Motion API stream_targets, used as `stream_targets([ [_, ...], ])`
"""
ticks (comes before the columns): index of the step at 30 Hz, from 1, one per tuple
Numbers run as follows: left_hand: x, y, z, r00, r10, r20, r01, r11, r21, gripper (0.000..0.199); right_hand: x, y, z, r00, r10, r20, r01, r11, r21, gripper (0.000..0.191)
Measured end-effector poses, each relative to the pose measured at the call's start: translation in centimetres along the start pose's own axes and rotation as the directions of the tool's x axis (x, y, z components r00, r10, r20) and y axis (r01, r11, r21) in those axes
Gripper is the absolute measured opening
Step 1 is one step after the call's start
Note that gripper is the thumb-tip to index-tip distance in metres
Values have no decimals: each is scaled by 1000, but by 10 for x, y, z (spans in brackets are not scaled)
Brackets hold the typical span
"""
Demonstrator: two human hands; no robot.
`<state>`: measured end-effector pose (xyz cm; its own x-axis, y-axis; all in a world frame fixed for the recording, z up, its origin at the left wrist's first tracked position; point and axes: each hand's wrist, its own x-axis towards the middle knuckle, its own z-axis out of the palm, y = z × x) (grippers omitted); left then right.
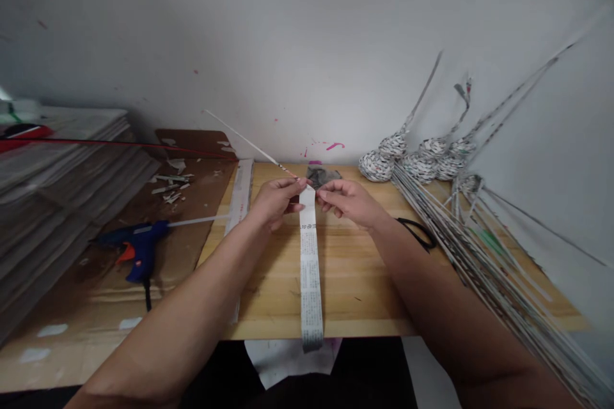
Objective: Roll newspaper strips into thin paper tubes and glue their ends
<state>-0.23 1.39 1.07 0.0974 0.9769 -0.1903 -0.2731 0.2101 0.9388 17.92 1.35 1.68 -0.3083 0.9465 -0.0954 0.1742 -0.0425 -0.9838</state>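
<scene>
A long strip of printed newspaper (311,268) runs from my fingers down over the front edge of the wooden table. Its upper end narrows into a thin rolled paper tube (249,142), which slants up to the left. My left hand (278,201) pinches the strip where the rolled part begins. At the strip's right edge, my right hand (348,201) has its thumb and forefinger pressed together on the paper. Behind the hands, a dark grey rag (323,176) lies near the wall.
Several woven paper gourds (377,166) stand at the back right, beside a bundle of paper tubes (446,239). Black-handled scissors (422,233) lie partly under the tubes. To the left are a blue glue gun (144,249), paper scraps (173,185) and stacked newspapers (62,192).
</scene>
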Motion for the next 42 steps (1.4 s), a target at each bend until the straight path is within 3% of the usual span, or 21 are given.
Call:
stream_targets([
  [8, -6, 2, 6, 1000, -19, 22, 19, 1000, 10, 27, 1, 4, 16, 988, -101, -114, 105, 994, 35, 24],
  [13, -3, -1, 3, 1000, -11, 30, 11, 1000, 9, 30, 1, -1, 13, 987, -101, -126, 101, 995, -9, 13],
  [25, -3, -3, 4, 997, -21, 71, 13, 994, 112, 34, 4, 8, 12, 981, -129, -144, 131, 991, 2, 18],
  [32, -2, 0, -1, 993, -36, 113, 13, 981, 195, 23, 7, 14, 12, 967, -180, -181, 155, 978, -142, 15],
  [42, -1, 1, -2, 997, -48, 62, 32, 971, 235, 19, 2, 13, 19, 910, -327, -254, 233, 911, -340, 12],
])
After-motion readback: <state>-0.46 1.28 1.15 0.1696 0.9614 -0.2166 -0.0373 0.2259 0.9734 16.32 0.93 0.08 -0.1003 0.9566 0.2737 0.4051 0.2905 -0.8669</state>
